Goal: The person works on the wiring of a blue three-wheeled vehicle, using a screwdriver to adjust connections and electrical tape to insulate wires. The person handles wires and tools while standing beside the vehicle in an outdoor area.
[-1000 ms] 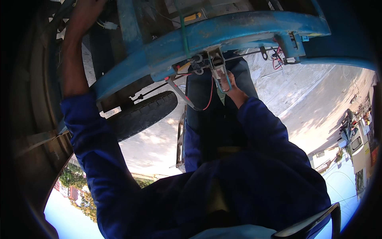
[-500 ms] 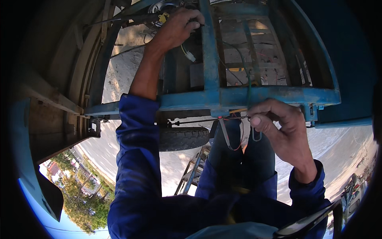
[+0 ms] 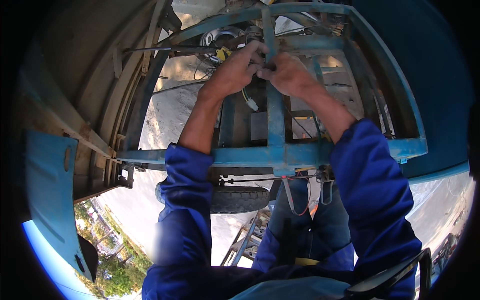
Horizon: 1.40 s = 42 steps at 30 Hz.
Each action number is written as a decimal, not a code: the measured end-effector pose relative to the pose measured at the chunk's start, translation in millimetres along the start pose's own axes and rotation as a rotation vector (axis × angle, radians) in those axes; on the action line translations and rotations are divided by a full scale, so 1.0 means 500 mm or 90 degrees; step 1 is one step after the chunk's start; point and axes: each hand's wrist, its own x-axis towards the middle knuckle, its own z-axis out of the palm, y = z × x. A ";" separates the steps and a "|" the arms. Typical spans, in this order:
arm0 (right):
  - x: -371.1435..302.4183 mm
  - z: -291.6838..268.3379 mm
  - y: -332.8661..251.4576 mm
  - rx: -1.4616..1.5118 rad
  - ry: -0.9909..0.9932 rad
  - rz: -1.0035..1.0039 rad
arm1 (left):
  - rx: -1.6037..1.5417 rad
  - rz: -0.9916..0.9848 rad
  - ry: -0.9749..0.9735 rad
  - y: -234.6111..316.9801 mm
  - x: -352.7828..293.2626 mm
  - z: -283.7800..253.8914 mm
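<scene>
Both hands meet at the far part of a blue metal frame [image 3: 245, 156], over its middle bar [image 3: 276, 122]. My left hand [image 3: 231, 74] is closed, its fingertips pinched together beside the bar. My right hand [image 3: 291, 76] is closed too, thumb and fingers touching the left fingertips. Whatever lies between the fingers is hidden or too small to make out. Just below my left hand hangs a white plug connector [image 3: 252, 104] on yellow-green wires. A yellow part [image 3: 223, 53] sits behind the left hand, near a round metal piece [image 3: 207, 38].
Under the frame's near crossbar lie a black tyre [image 3: 240, 200] and a thin rod [image 3: 255, 178]. A grey strap loop [image 3: 289, 195] and red wire hang near my legs. Blue panels stand at the left [image 3: 50, 175] and right [image 3: 440, 100].
My right hand has left the near crossbar and reached up to join my left hand at the middle bar. The view has shifted, so the frame sits lower.
</scene>
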 end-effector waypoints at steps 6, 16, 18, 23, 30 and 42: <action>0.001 0.013 0.019 0.138 0.046 0.042 | -0.059 0.057 0.057 -0.039 -0.003 -0.032; -0.010 -0.014 0.006 0.587 -0.130 0.184 | 0.045 -0.239 0.155 -0.186 -0.086 -0.162; -0.008 -0.017 0.003 0.634 -0.129 0.198 | -0.008 -0.214 0.140 -0.184 -0.079 -0.144; -0.004 -0.017 0.006 0.688 -0.128 0.254 | 0.013 -0.193 0.090 -0.139 -0.063 -0.102; -0.006 -0.006 0.005 0.537 -0.181 0.236 | -0.023 -0.236 0.092 -0.144 -0.062 -0.096; -0.024 0.031 -0.006 0.074 -0.075 0.009 | 0.015 -0.257 0.019 -0.154 -0.045 -0.132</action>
